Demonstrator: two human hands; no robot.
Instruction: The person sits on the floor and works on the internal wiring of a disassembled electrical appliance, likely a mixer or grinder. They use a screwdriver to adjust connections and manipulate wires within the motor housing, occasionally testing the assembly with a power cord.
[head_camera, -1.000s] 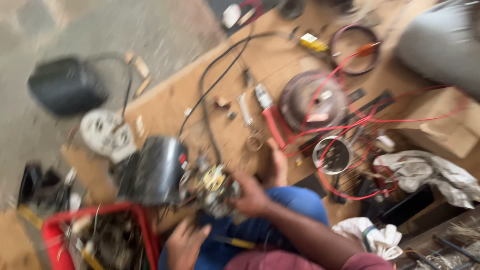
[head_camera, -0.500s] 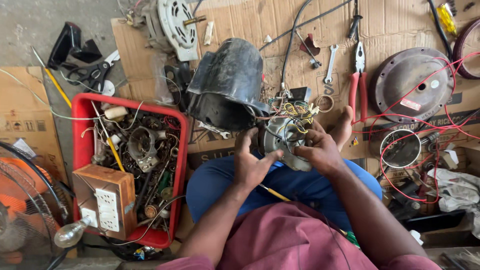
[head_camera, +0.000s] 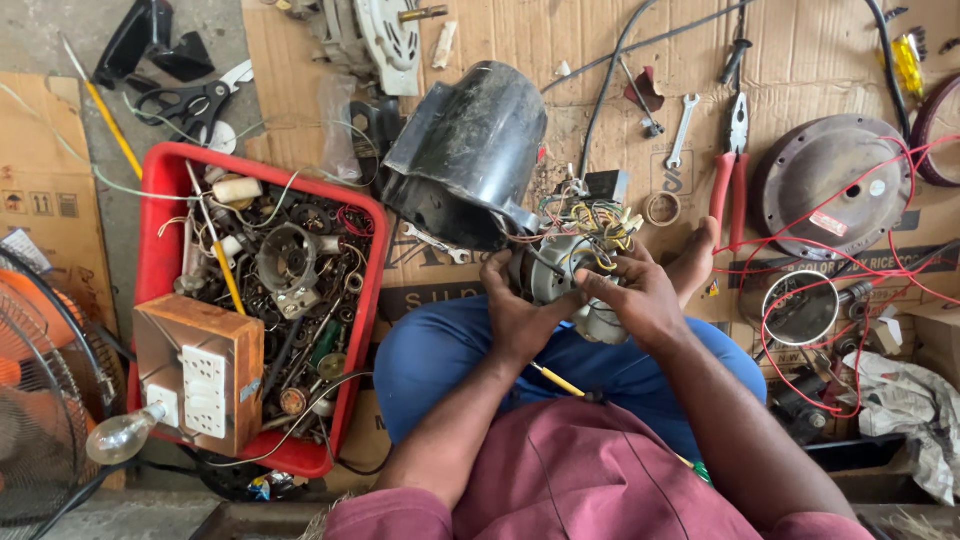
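While both hands clasp it, fan motor (head_camera: 565, 285) between left grip (head_camera: 520, 315), right grip (head_camera: 640, 295).

Flattened brown cardboard sheets (head_camera: 800, 60) cover a grey concrete floor (head_camera: 60, 30) in daylight.

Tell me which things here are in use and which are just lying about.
In use:
left hand and right hand, both gripping the motor
wires on the motor

Lying about:
black cover
red tray of parts
pliers
spanner
scissors
round lid
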